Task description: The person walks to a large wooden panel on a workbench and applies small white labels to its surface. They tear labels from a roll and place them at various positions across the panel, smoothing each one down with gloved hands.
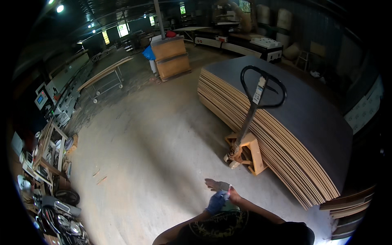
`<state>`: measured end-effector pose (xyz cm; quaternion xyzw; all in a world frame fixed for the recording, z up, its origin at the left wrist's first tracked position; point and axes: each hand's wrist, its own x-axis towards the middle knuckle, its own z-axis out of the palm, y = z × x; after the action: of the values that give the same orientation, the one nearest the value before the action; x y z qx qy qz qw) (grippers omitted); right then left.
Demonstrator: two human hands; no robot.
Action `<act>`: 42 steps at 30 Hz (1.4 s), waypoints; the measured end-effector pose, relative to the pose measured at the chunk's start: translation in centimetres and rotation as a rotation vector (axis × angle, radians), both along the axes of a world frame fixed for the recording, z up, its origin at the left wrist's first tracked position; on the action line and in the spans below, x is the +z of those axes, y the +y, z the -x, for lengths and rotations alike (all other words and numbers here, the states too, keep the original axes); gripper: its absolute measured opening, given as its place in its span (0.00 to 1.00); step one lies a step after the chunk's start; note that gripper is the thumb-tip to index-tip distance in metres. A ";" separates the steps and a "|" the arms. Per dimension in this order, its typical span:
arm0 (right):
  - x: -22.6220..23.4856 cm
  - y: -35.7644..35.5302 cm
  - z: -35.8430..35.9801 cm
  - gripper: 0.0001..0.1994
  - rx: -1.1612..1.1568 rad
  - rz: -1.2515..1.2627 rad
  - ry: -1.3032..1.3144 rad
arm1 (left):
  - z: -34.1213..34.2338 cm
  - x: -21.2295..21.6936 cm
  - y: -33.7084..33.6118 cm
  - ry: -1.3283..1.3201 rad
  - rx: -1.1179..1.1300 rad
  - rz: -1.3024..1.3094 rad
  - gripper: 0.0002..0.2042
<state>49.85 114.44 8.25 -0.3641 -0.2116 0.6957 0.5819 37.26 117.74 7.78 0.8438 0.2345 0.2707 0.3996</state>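
My left hand (217, 201), in a blue glove, is closed close to my right wrist. A small white and red piece (229, 191) shows at its fingers; whether it is a glove cuff or a separate thing I cannot make out. My right hand (217, 185) is stretched out to the left just beyond it, fingers extended. Greyish cover shows over its palm and back, with browner fingertips. Both hands are in front of my dark shirt (218, 226), above the concrete floor (134, 159).
Ahead right, a yellow pallet jack (255, 153) with a black loop handle stands against a tall stack of dark-topped boards (294, 94). Left are a wheeled trolley (106, 75), a wooden rack (51, 151) and a motorbike (67, 222). A wooden cabinet (173, 59) stands farther off.
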 end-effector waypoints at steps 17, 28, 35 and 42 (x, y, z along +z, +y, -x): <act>-1.6 61.3 -21.9 0.24 -0.092 -0.176 0.420 | -19.9 1.4 55.6 0.075 -0.149 1.002 0.14; -2.8 99.9 -27.9 0.29 -0.185 -0.228 0.522 | -25.5 1.2 96.1 0.002 -0.113 1.045 0.13; -2.2 117.2 -38.7 0.14 -0.837 -0.061 -0.808 | -37.0 -0.1 117.2 0.355 -0.464 0.919 0.17; -8.1 139.3 -50.7 0.22 -0.567 -0.298 -0.195 | -50.0 -0.7 138.3 0.277 -0.594 0.733 0.14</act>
<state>100.56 253.77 0.17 -0.3843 -0.2560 0.4292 0.7763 87.28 256.09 7.07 0.7062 0.1145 -0.0698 0.6952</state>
